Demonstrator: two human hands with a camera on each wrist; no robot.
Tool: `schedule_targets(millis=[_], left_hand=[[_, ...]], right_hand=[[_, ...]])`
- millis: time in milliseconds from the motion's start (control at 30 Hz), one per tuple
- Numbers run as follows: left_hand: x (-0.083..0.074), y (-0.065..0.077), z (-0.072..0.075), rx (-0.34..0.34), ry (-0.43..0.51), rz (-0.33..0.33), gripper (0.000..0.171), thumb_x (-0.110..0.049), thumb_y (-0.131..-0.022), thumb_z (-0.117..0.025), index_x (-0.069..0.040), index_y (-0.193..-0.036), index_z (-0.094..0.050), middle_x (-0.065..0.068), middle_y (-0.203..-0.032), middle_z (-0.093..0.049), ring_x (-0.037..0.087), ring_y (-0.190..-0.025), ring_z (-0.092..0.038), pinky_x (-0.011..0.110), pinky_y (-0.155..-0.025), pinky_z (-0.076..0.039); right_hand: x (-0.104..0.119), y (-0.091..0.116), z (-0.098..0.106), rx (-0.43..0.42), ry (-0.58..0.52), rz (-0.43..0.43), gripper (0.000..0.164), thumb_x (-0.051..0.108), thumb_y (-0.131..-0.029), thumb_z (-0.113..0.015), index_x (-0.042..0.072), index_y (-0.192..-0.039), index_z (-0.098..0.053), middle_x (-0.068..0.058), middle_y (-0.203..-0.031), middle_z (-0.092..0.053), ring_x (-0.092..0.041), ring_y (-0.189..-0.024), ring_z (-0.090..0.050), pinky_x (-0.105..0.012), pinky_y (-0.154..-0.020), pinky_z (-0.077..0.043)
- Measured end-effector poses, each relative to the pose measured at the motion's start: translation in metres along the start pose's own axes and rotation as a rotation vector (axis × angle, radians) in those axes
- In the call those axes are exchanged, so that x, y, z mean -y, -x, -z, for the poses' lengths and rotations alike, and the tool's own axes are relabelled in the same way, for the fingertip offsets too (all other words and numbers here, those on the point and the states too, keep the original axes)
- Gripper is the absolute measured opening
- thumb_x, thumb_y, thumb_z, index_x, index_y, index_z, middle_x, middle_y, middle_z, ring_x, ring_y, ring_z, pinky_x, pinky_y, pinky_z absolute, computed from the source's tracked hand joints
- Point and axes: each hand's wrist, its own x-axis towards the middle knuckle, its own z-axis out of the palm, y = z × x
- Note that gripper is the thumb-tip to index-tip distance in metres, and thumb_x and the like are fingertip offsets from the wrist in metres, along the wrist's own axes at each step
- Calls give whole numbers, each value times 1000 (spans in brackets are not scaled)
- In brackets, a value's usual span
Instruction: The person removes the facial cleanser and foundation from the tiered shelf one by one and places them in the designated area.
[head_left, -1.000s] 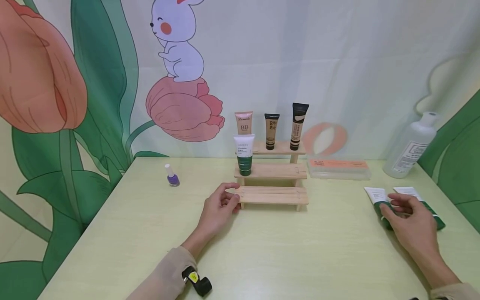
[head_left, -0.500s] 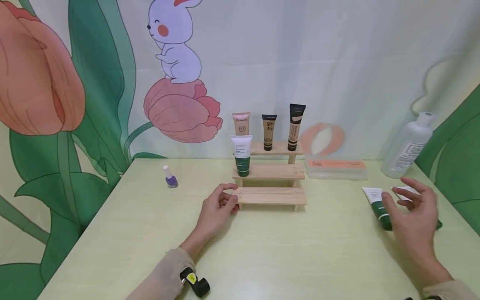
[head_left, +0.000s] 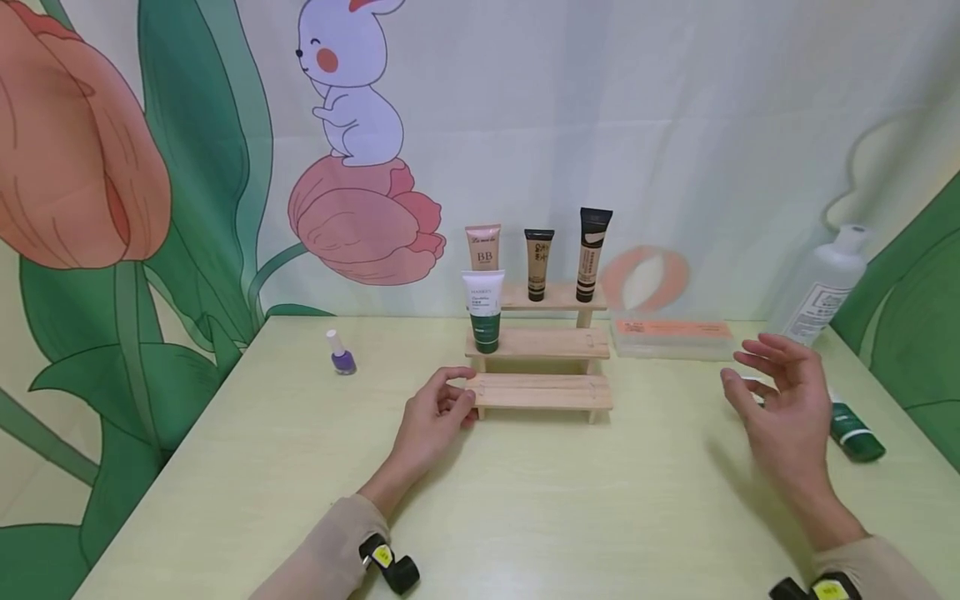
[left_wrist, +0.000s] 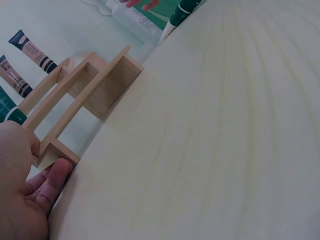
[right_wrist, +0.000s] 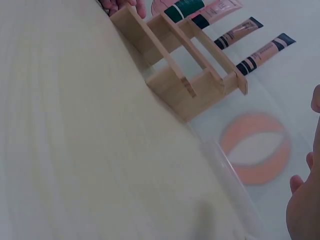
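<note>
My left hand (head_left: 433, 418) holds the left end of the lowest step of a three-tier wooden display stand (head_left: 542, 392). On the middle step stands a white-and-green tube (head_left: 486, 312). The top step bears a pink BB cream tube (head_left: 483, 248), a small gold-and-black tube (head_left: 537, 265) and a taller black-topped tube (head_left: 591, 254). My right hand (head_left: 787, 421) hovers over the table on the right, fingers loosely bent and holding nothing. Behind it lies a green tube (head_left: 855, 433), partly hidden; a second one is almost wholly covered by the hand.
A purple nail polish bottle (head_left: 342, 354) stands on the left of the table. Along the back lie a clear flat box with an orange label (head_left: 675, 339) and, farther right, a large white bottle (head_left: 821, 287). A printed curtain (head_left: 690, 150) hangs behind the table.
My right hand has lifted off the lying tubes and moved left, and it now covers the nearer tube. My left hand stays on the stand.
</note>
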Motion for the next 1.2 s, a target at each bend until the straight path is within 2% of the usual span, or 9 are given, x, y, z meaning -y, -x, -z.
schedule_targets(millis=[267,400,567,733,800,1000,1200], left_hand=[[0,0,0,-1,1,1,30,-13,-112,-67,-17,-142,-68,9,-100,-79,21,-83,-75,28,-79,-63],[1,0,-1,2,2,1,30,-14,-112,-67,-17,-142,-68,9,-101,-79,21,-84,-76,28,-79,-64],[1,0,0,-2,-2,5,30,-14,-112,-68,-17,-142,-68,9,-101,-79,21,-84,-76,29,-79,-64],[-1,0,0,0,-3,1,30,-14,-112,-67,-18,-142,-68,8,-101,-79,20,-84,-75,29,-79,-63],[-2,0,1,-1,-4,-1,30,-14,-112,-67,-18,-142,-68,8,-101,-79,20,-83,-75,28,-79,-63],[-3,0,0,-6,-8,5,29,-14,-112,-67,-18,-142,-68,8,-101,-78,20,-84,-75,28,-79,-63],[-2,0,0,1,-8,10,30,-14,-113,-67,-18,-142,-67,8,-102,-78,20,-85,-75,29,-81,-63]], right_hand=[[7,-2,-45,118,-74,27,63,-19,-95,-73,0,-152,-55,-16,-140,-63,-27,-128,-65,-21,-96,-58],[12,-1,-67,167,-37,33,60,-14,-98,-74,0,-152,-54,-15,-139,-61,-27,-127,-64,-21,-98,-57],[14,0,-97,232,-101,57,58,-14,-97,-76,-4,-150,-54,-15,-137,-63,-31,-126,-65,-24,-98,-59],[16,2,-126,301,-133,80,57,-12,-97,-77,-2,-149,-55,-9,-135,-64,-28,-123,-67,-25,-98,-59],[17,2,-137,324,-128,91,56,-10,-97,-78,-1,-148,-56,-11,-135,-65,-29,-122,-69,-26,-98,-60],[19,-1,-164,353,-124,94,54,-6,-98,-79,1,-147,-57,-10,-134,-67,-32,-121,-71,-29,-97,-62],[19,0,-180,368,-125,37,55,-3,-98,-82,5,-146,-58,-7,-133,-67,-42,-125,-68,-30,-98,-62]])
